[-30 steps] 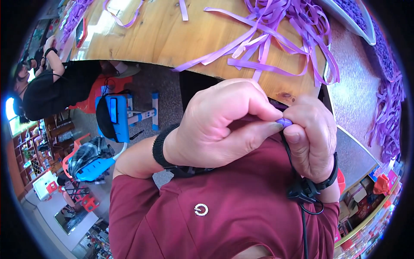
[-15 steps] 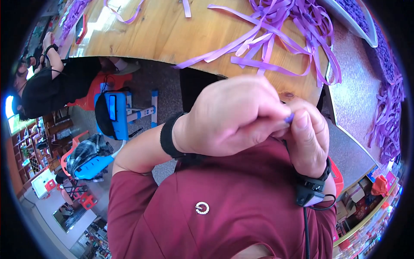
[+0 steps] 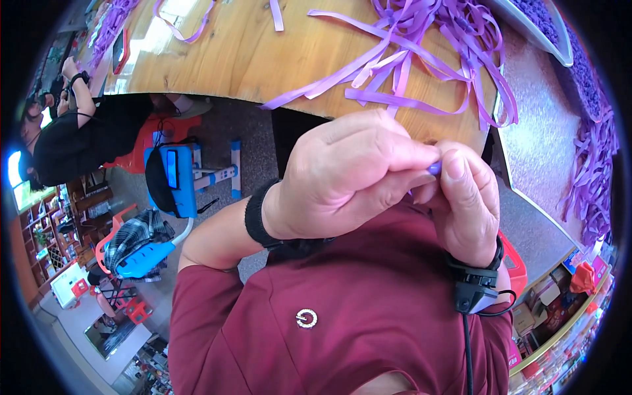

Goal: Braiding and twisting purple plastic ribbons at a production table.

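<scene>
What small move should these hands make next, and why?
Probably a light pinch by the right hand on the exposed end of the small purple piece. The left hand has it between thumb and fingertips, and the visible part pokes out right beside the right thumb. Whether the right fingers already grip it is hidden.

This looks like a craft workroom, with purple ribbons (image 3: 463, 27) heaped on a wooden table (image 3: 240, 56) and crowded shelves (image 3: 47, 227).
</scene>
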Demonstrator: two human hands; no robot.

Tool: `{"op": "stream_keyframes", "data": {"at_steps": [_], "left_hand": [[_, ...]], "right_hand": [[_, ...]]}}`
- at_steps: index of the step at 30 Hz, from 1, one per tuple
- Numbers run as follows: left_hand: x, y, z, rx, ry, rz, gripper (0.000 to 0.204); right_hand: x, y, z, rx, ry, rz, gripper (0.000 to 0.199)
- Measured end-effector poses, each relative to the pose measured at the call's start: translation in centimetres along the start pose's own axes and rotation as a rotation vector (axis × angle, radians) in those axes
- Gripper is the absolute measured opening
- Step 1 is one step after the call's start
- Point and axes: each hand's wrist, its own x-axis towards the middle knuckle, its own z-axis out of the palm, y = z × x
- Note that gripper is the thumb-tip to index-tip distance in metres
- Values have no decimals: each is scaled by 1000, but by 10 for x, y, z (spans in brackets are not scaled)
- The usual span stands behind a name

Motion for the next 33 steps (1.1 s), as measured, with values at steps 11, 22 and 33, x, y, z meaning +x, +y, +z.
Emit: {"op": "stream_keyframes", "data": {"at_steps": [11, 22, 33], "left_hand": [[33, 37, -89, -360, 403, -319, 25], [102, -35, -363, 389, 537, -320, 24], [115, -86, -188, 780, -267, -612, 30]], "right_hand": [[20, -26, -13, -311, -179, -257, 42], [62, -29, -60, -362, 183, -253, 23], [69, -29, -76, -264, 190, -144, 19]]}}
